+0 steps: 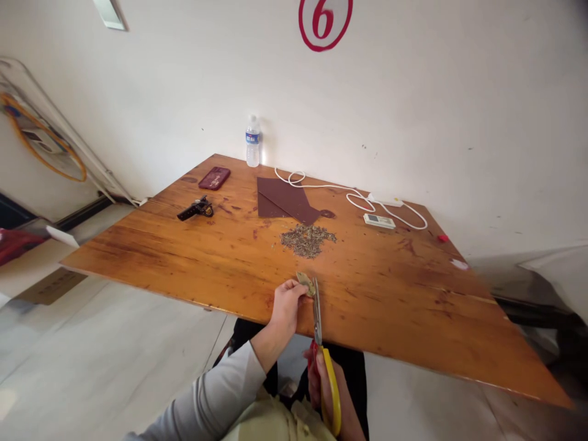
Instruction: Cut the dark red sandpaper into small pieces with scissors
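Pinching a small tan dried leaf (304, 282) at the table's near edge, the left hand (285, 304) presents it to yellow-handled scissors (321, 343). The right hand (324, 383) grips their handles, seemingly mid-snip. Next, I judge, the blades must close squarely across the leaf.

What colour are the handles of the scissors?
Yellow and red: the scissors in the right hand show them clearly in the head view.

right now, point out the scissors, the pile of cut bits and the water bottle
scissors (316, 312), head view, on the blades near the pivot
pile of cut bits (307, 239), head view, middle of the heap
water bottle (252, 144), head view, on its label
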A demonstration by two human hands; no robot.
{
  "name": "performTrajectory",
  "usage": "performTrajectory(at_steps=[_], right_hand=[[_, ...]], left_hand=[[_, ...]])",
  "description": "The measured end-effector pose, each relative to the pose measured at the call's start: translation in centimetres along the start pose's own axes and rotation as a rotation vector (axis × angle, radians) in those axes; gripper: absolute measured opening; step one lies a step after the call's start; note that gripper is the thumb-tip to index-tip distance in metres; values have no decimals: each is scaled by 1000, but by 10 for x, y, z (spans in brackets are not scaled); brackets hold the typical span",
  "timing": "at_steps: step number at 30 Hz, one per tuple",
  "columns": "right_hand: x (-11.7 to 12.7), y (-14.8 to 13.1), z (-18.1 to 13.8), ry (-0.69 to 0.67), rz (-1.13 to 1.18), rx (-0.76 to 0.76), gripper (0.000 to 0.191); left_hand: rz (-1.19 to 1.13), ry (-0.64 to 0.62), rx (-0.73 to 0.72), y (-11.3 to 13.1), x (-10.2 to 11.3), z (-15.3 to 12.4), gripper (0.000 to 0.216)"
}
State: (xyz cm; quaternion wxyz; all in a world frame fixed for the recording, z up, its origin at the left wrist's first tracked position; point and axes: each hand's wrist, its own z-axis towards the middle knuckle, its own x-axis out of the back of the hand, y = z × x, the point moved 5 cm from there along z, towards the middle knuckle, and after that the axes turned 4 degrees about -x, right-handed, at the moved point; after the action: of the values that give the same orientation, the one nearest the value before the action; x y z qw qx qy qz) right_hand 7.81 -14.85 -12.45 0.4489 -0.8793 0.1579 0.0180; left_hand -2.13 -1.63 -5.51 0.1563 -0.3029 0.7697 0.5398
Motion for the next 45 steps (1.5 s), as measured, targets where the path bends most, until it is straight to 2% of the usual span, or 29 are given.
performTrajectory(at_steps=[6, 15, 21, 29, 36, 45], right_hand=[[2, 3, -1, -1, -45, 24, 67], [5, 4, 0, 23, -76, 36, 66], [5, 4, -1, 30, -68, 53, 57], [-1, 5, 0, 8, -11, 38, 76], [0, 7, 1, -12, 9, 15, 68], [-1, 0, -3, -4, -45, 45, 71]], left_hand=[[34, 2, 4, -5, 3, 4, 24], [50, 7, 11, -2, 2, 3, 24], [64, -3, 8, -3, 3, 5, 24], [69, -19, 0, -6, 4, 7, 24], [93, -36, -5, -5, 4, 7, 23], [95, -34, -8, -3, 3, 5, 22]])
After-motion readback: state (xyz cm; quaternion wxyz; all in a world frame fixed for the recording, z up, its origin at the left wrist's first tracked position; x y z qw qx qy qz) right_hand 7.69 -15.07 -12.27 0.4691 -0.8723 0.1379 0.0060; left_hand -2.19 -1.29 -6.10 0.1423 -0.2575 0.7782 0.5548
